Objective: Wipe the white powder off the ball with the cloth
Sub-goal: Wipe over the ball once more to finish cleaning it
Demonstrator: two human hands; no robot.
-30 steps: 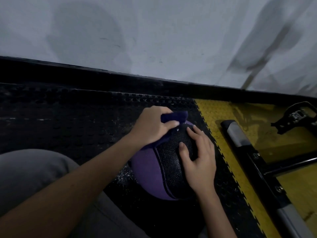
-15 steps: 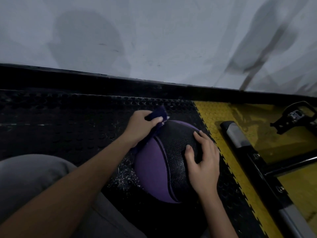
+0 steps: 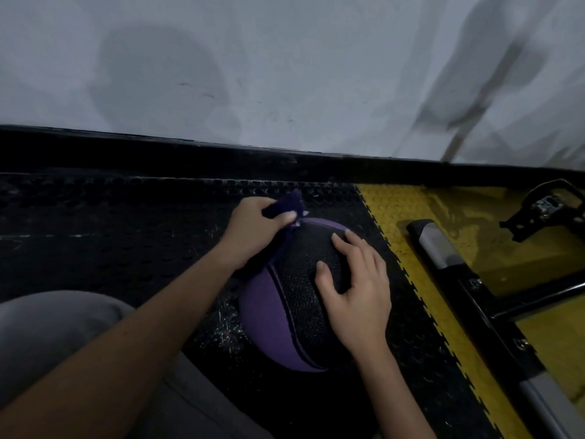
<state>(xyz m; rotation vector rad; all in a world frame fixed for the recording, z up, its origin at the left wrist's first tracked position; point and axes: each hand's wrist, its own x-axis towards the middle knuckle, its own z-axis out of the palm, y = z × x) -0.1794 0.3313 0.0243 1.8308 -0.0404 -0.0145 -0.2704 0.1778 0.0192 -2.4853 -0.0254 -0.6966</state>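
While right hand (image 3: 354, 289) lies open steadying the ball (image 3: 294, 299), left hand (image 3: 253, 229) clutches soft cloth (image 3: 285, 205); ball looks heavy, grippy, round, best braced on top.

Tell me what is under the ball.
The ball sits on the black studded floor mat, with white specks scattered on the mat at its left edge. The contact patch directly beneath is hidden by the ball itself.

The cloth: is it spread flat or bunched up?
Bunched up. The cloth is crumpled inside the closed left hand, only a corner poking out, at the ball's far edge.
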